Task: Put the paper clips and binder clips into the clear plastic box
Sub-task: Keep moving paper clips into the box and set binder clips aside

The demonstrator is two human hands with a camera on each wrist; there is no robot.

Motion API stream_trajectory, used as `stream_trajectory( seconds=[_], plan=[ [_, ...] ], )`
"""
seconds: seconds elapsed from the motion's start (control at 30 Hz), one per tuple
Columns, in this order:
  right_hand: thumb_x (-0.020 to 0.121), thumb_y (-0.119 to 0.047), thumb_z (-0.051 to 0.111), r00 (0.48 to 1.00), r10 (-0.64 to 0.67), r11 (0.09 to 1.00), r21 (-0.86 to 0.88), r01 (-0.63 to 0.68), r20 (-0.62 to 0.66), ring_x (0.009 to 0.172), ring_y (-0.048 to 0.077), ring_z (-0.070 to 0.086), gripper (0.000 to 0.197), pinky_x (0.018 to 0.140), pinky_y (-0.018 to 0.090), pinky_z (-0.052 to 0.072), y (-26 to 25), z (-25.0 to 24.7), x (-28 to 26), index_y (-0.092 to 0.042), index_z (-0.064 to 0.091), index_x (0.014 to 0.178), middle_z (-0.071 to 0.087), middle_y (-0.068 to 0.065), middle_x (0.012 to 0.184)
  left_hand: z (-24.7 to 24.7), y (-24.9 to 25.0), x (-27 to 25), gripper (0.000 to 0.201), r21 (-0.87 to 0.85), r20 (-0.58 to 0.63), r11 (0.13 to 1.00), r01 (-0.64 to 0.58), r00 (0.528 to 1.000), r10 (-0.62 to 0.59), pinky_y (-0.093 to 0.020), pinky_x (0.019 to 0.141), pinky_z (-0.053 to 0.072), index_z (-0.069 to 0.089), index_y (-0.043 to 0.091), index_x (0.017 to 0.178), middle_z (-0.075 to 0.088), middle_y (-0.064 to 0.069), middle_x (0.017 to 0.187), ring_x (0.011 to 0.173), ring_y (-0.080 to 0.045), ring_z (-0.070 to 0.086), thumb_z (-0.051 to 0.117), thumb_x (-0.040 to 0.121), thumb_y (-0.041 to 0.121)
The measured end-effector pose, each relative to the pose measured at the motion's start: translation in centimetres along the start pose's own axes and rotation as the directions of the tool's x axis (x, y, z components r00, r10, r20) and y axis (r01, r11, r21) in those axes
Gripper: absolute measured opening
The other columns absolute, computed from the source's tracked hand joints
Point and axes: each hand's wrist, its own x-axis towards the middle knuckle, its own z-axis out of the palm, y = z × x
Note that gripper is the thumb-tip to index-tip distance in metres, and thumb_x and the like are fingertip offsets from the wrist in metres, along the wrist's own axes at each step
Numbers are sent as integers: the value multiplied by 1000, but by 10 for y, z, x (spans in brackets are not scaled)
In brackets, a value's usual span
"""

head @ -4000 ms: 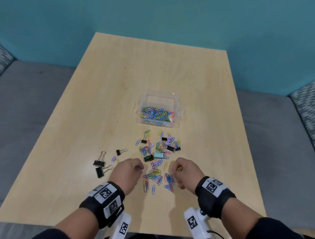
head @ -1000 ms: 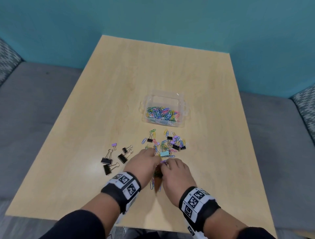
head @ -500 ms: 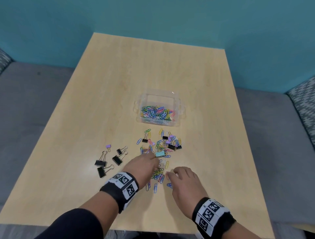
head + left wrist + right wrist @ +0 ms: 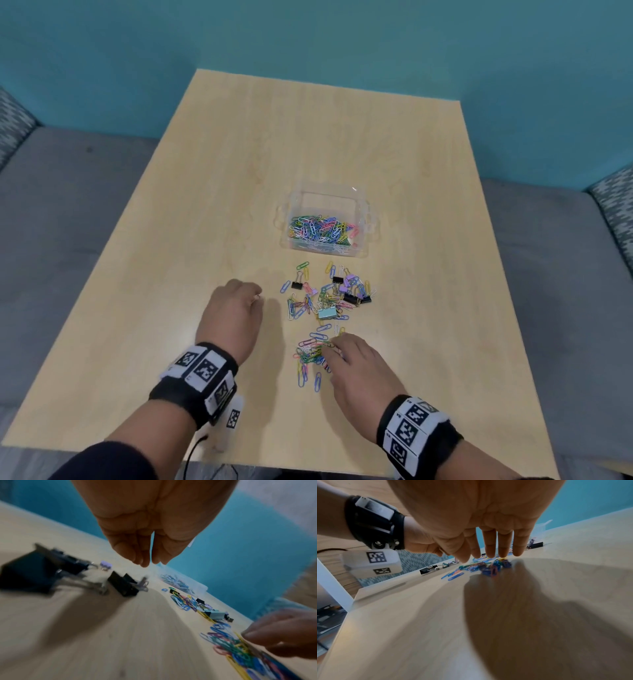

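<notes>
Teal walls back a pale wood table (image 4: 212, 212). Judging by the pose, the right hand (image 4: 356, 368), fingers straight and spread, is raking the near clips (image 4: 310, 354) together; pressing flat and sweeping them into a tight heap should make scooping easier. The left hand (image 4: 233, 315) hovers left of the far clips (image 4: 329, 294), fingertips pinched together, seemingly holding nothing. The box (image 4: 371, 219), part filled, sits beyond both hands. Black binder clips (image 4: 122, 584) lie under the left hand.
</notes>
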Motion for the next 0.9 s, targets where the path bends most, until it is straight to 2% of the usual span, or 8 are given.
stream_trajectory(
  seconds=[0.1,0.17,0.23,0.3,0.43,0.53,0.67,0.9],
  plan=[
    [73,-13,58,1000,2,1000,-9,-2,-4,115,27,49,52,92,37,48,2,0,1,-16,50,124,54,5,120,20,18,7,29,117,118,963,-242,966,229,-43,70,51,63,11,105,58,-10,100,87,-33,53,63,78,2],
    [74,-14,53,1000,5,1000,-15,-5,-7,115,28,49,49,92,38,48,2,-1,1,-16,50,123,54,6,119,39,30,7,47,191,245,916,-352,921,303,-45,76,52,51,13,124,51,-11,119,103,-33,48,59,79,5],
    [75,-16,47,1000,1,1000,-24,-1,-14,116,29,49,48,93,39,47,2,-3,0,-15,50,123,54,6,119,49,35,4,51,226,318,912,-343,911,263,-46,86,50,39,12,135,41,-15,133,119,-34,39,53,85,13],
    [75,-15,50,1000,6,1000,-14,-6,-21,116,29,49,48,92,39,47,3,-4,-2,-15,50,123,54,7,119,51,36,-4,48,235,327,926,-295,921,211,-46,88,50,42,11,132,40,-18,137,123,-35,39,54,85,15],
    [74,-14,59,999,17,1000,1,-17,-30,115,30,50,48,92,40,48,6,0,-7,-15,50,121,55,7,117,50,34,-26,47,195,312,931,-309,919,240,-41,83,53,53,13,117,51,-15,122,109,-33,51,67,72,9],
    [74,-14,58,1000,17,1000,5,-17,-17,116,30,49,45,92,40,47,5,2,-8,-15,50,118,54,6,117,50,36,-32,59,167,301,931,-325,916,265,-38,82,52,51,15,120,49,-11,119,103,-30,49,68,65,5],
    [75,-15,56,1000,20,1000,3,-20,-8,115,29,48,44,93,39,47,5,1,-7,-15,50,119,53,6,118,50,44,-18,61,287,291,899,-330,924,247,-40,72,51,48,14,129,52,-11,117,94,-30,50,64,70,12],
    [73,-16,55,1000,18,1000,20,-18,-13,110,27,50,41,89,36,48,6,-1,-7,-17,51,114,53,4,114,44,27,-27,46,267,353,894,-360,900,257,-44,82,52,55,17,117,47,-17,129,111,-37,50,62,73,12]
  ],
)
